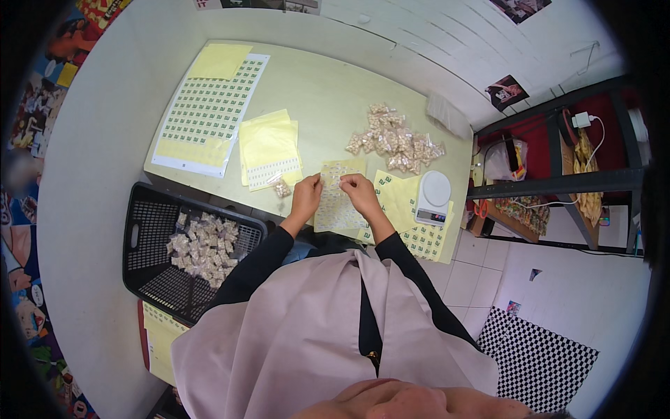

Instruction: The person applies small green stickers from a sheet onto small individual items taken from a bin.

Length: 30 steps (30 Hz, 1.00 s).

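Observation:
A yellow sheet of small white labels (340, 209) lies at the table's front edge, reaching past it towards my body. My left hand (308, 194) is at the sheet's left side, its thumb and fingers together at the edge; whether it pinches the sheet is not plain. My right hand (360, 191) rests over the sheet's right part, fingertips close together near the labels; anything between them is too small to tell. Just left of my left hand, a small clear bag of beige pieces (281, 187) lies beside yellow label sheets (269, 141).
A black plastic crate (196, 191) with many filled bags stands at the left. More filled bags (392, 139) are heaped at the table's back right, near a white digital scale (435, 191). A large sheet of green-printed stickers (209, 105) lies back left. Shelving (555, 183) stands right.

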Each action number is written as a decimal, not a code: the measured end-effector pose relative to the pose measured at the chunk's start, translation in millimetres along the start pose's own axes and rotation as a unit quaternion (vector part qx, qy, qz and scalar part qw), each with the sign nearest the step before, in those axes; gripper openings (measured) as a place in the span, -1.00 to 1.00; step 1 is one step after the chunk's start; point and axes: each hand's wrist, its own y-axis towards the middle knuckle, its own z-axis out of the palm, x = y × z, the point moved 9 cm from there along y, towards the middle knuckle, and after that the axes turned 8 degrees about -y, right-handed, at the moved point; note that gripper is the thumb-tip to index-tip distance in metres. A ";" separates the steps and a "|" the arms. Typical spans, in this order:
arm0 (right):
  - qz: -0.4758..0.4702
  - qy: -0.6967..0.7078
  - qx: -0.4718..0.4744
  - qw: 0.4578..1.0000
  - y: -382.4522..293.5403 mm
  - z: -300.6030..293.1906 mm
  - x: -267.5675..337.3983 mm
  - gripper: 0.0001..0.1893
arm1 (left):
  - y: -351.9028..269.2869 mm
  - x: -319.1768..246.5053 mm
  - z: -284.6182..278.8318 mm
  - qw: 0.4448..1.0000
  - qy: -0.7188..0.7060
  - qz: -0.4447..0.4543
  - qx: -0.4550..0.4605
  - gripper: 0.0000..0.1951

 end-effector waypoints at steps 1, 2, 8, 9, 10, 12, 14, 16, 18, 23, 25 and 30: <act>-0.006 -0.010 -0.010 1.000 -0.6 -2.7 -2.5 -0.76 | -0.1 1.2 -5.0 0.999 0.034 0.006 -0.011 -0.77; -0.012 -0.020 -0.019 1.000 -1.5 -5.0 -4.5 -0.76 | -0.3 2.4 -10.6 0.997 0.068 0.012 -0.023 -0.75; 0.012 -0.003 -0.027 1.000 -9.2 -7.9 -37.8 -0.77 | -3.8 33.7 -74.9 0.969 0.208 -0.054 -0.122 -0.50; 0.014 0.002 -0.023 1.000 -11.0 -7.4 -39.0 -0.77 | -6.2 44.1 -84.7 0.963 0.214 -0.086 -0.140 -0.46; 0.017 0.008 -0.019 1.000 -12.8 -6.9 -40.3 -0.77 | -8.9 53.8 -91.8 0.955 0.220 -0.119 -0.157 -0.42; 0.023 0.019 -0.013 0.999 -15.9 -5.1 -41.3 -0.77 | -10.9 69.1 -92.4 0.958 0.194 -0.151 -0.146 -0.38; 0.028 0.031 -0.011 0.999 -18.1 -3.2 -40.7 -0.76 | -10.3 78.4 -92.4 0.963 0.172 -0.156 -0.137 -0.35; 0.025 0.024 0.008 0.999 -19.3 -1.4 -31.0 -0.77 | -7.9 84.5 -91.8 0.970 0.153 -0.134 -0.133 -0.35; 0.013 0.020 0.011 1.000 -19.2 0.3 -27.1 -0.77 | -8.2 87.7 -90.4 0.974 0.102 -0.154 -0.134 -0.37; -0.029 0.036 0.012 0.999 -17.3 8.8 -17.0 -0.78 | -6.1 82.2 -63.2 0.973 -0.105 -0.199 -0.047 -0.58; -0.049 0.029 0.023 0.998 -18.9 11.5 -6.0 -0.80 | -8.1 65.3 -37.5 0.934 -0.266 -0.238 0.022 -0.67; -0.095 0.024 0.026 0.995 -25.6 9.1 30.6 -0.84 | -18.4 23.5 -8.2 0.909 -0.338 -0.237 0.057 -0.86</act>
